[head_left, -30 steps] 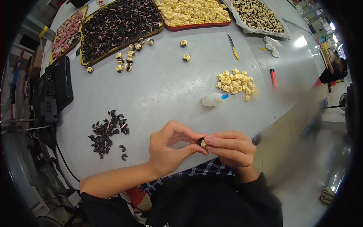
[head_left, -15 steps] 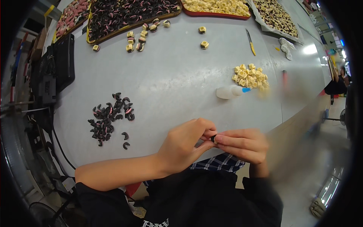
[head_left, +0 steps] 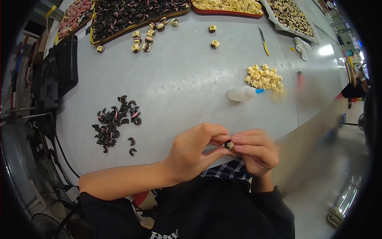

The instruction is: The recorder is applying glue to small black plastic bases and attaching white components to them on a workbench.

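My left hand [head_left: 193,147] and my right hand [head_left: 258,151] meet at the table's near edge, their fingertips pinched together. Between them is a small black curved piece [head_left: 227,144], gripped by the left fingers, set against a cream-coloured block [head_left: 231,146] that the right fingers hold. Fingers cover part of both. To the left lies a heap of black curved pieces [head_left: 107,133], some with pink ridges. Cream blocks with hollowed faces lie in a pile [head_left: 262,77] beyond my right hand. A translucent bottle with a blue tip [head_left: 240,94] lies beside that pile.
Several joined black-and-cream pieces [head_left: 149,40] stand farther back. Full trays line the far side: black pieces [head_left: 137,35], cream blocks [head_left: 227,15], joined pieces [head_left: 317,40]. A yellow-handled knife [head_left: 264,43], a crumpled white cloth [head_left: 303,48] and a black device [head_left: 69,63] also lie there.
The right hand has turned slightly and its fingers have shifted, so more of the cream block shows against the black piece. The left hand has barely moved.
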Demonstrator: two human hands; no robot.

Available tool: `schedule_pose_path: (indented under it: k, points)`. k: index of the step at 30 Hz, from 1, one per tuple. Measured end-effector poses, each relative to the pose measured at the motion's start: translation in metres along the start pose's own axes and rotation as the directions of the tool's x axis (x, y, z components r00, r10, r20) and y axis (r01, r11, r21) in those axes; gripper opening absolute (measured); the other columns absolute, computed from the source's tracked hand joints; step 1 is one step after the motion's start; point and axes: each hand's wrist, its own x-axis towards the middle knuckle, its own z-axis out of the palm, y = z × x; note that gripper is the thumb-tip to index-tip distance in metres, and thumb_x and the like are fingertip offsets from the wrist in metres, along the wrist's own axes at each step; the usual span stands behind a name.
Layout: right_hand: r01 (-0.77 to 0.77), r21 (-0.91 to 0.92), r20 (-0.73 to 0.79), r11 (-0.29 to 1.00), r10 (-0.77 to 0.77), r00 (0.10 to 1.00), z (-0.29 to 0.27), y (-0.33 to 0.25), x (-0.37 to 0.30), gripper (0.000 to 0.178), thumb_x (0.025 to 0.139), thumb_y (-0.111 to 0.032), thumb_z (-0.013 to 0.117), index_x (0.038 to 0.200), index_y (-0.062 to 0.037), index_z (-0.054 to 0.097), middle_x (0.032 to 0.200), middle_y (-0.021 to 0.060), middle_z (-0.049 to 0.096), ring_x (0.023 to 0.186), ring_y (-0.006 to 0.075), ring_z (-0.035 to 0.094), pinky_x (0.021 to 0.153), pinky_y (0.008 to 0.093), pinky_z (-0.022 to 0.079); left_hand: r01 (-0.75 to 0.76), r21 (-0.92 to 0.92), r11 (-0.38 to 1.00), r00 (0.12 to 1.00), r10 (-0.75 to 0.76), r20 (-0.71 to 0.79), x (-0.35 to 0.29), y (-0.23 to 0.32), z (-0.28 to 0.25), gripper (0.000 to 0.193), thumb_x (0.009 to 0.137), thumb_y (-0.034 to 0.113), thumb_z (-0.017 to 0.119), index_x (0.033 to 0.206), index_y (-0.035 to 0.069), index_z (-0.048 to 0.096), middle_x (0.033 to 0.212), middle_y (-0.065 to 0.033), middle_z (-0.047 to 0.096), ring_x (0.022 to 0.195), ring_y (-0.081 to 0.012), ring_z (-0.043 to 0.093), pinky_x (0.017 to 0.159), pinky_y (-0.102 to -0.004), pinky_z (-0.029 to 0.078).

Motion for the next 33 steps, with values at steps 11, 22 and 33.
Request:
schedule_pose_path:
  k: [11,22,33]
  points:
    - [-0.029,0.096,-0.125,0.995,0.041,0.991,0.007,-0.003,-0.01,0.018,0.064,0.009,0.069,0.08,0.0023,0.064,0.086,0.0159,0.064,0.072,0.0251,0.064,0.061,0.0295,0.054,0.004,-0.177,0.984,0.998,0.006,0.057,0.0,-0.002,-0.003,0.033,0.068,-0.001,0.075,0.092,-0.002,0.052,0.08,-0.0128,0.064,0.071,-0.0186,0.067,0.061,-0.0246,0.055]
    - [-0.156,0.209,0.052,0.965,0.148,0.988,-0.006,-0.011,-0.004,0.01,0.066,0.009,0.067,0.074,0.0037,0.065,0.086,0.0177,0.063,0.074,0.0252,0.062,0.064,0.0309,0.052,-0.064,-0.131,0.989,0.993,0.076,0.087,-0.001,-0.002,-0.004,0.029,0.066,-0.001,0.076,0.086,-0.001,0.055,0.075,-0.0134,0.065,0.064,-0.018,0.066,0.054,-0.024,0.053]
    - [-0.662,0.743,0.391,0.098,0.739,0.548,-0.006,-0.027,0.003,0.031,0.066,-0.001,0.074,0.091,0.0057,0.058,0.09,0.0171,0.06,0.078,0.022,0.06,0.069,0.0287,0.05,-0.299,0.098,0.949,0.954,0.297,0.04,0.0,0.003,-0.005,0.037,0.061,0.007,0.081,0.091,0.008,0.061,0.077,-0.0013,0.067,0.068,-0.0155,0.06,0.055,-0.0231,0.047]
